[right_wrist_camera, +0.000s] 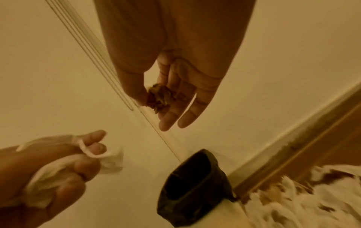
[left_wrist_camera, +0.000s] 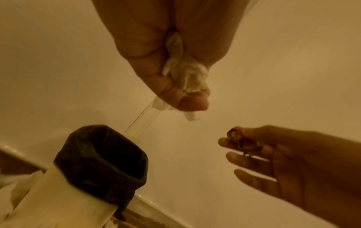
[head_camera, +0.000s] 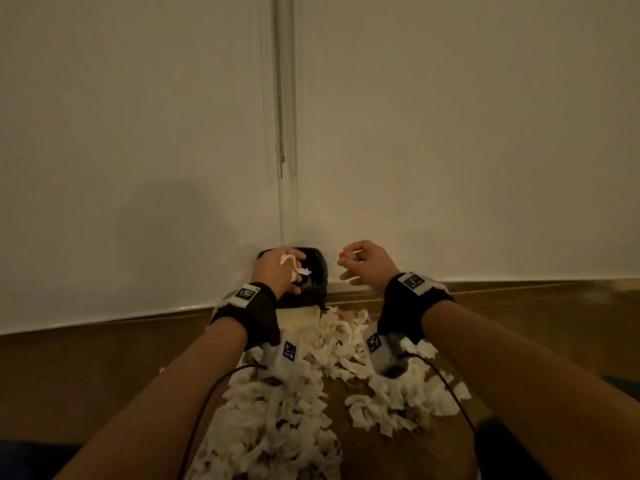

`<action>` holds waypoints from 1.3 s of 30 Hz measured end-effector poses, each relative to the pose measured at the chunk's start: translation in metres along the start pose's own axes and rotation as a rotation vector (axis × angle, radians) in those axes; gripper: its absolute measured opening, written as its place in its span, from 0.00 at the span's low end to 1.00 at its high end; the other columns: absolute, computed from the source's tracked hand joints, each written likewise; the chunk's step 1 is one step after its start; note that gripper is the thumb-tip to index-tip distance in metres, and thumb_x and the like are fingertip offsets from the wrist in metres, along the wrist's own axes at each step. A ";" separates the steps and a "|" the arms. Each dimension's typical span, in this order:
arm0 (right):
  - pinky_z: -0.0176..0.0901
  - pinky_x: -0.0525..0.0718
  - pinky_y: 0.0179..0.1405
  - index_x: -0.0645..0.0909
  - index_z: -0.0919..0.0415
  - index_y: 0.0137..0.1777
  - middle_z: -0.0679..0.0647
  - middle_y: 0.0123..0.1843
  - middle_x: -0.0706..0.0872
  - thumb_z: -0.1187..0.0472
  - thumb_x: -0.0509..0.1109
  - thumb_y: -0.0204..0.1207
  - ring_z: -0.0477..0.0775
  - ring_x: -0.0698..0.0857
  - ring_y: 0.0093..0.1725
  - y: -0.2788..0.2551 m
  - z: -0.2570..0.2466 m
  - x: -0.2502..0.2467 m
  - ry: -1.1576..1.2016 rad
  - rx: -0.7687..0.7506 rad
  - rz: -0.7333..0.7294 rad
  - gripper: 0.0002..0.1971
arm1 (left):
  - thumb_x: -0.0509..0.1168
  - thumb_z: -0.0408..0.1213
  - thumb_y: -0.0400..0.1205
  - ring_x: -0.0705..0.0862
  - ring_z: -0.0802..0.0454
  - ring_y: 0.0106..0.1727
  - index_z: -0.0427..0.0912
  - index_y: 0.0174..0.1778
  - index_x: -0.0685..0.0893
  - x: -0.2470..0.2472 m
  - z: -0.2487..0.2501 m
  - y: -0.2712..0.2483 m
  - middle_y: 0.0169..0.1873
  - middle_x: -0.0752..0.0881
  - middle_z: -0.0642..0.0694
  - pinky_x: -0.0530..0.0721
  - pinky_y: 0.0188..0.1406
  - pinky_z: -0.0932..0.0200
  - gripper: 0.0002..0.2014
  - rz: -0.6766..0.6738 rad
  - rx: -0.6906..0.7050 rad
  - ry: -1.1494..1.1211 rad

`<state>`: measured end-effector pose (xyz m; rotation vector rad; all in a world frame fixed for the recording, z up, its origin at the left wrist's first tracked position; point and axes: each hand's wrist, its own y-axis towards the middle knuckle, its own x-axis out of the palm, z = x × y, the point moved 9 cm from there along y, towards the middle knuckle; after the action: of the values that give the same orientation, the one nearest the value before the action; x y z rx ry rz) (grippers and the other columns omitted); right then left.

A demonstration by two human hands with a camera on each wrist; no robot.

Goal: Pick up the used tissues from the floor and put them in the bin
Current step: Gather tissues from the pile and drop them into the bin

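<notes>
left hand (head_camera: 275, 268) above the mouth of the black-lined bin (head_camera: 313, 289), fingers (left_wrist_camera: 193, 101) curled tight round a crumpled white tissue (left_wrist_camera: 185, 77). right hand (head_camera: 365, 263) just right of the bin, thumb and forefinger pinching a small brownish scrap (right_wrist_camera: 159, 97), other fingers loosely extended. heap of used tissues (head_camera: 294, 393) spread on the wooden floor (head_camera: 104, 375) in front of the bin, at the foot of the pale wall (head_camera: 450, 133).

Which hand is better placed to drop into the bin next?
Left. In the head view the left hand holds its white tissue over the bin opening; the right hand, pinching a brownish scrap, sits off to the side.
</notes>
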<state>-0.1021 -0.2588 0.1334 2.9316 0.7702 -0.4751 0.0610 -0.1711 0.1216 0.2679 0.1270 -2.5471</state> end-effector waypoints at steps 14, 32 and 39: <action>0.40 0.86 0.35 0.73 0.61 0.54 0.61 0.47 0.83 0.67 0.66 0.79 0.52 0.85 0.34 -0.012 -0.069 0.039 0.137 -0.071 -0.192 0.06 | 0.51 0.46 0.87 0.77 0.44 0.34 0.39 0.35 0.76 -0.043 0.076 -0.027 0.28 0.75 0.48 0.70 0.35 0.56 0.20 0.209 0.305 0.748; 0.29 0.59 0.10 0.74 0.60 0.41 0.55 0.25 0.65 0.62 0.46 0.87 0.46 0.64 0.15 -0.010 -0.036 0.027 0.380 0.113 0.096 0.17 | 0.50 0.47 0.86 0.80 0.49 0.38 0.48 0.42 0.77 -0.038 0.060 -0.015 0.35 0.80 0.49 0.73 0.34 0.58 0.13 0.316 0.318 0.298; 0.39 0.85 0.24 0.72 0.54 0.68 0.61 0.42 0.79 0.74 0.54 0.83 0.52 0.76 0.33 -0.004 -0.015 0.032 0.593 0.166 0.010 0.19 | 0.47 0.21 0.83 0.82 0.36 0.52 0.36 0.67 0.77 -0.026 0.029 0.003 0.49 0.80 0.37 0.82 0.50 0.50 0.21 0.073 0.048 0.036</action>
<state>-0.0731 -0.2382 0.1375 3.2580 0.7892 0.3759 0.0790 -0.1645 0.1553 0.3313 0.0685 -2.4763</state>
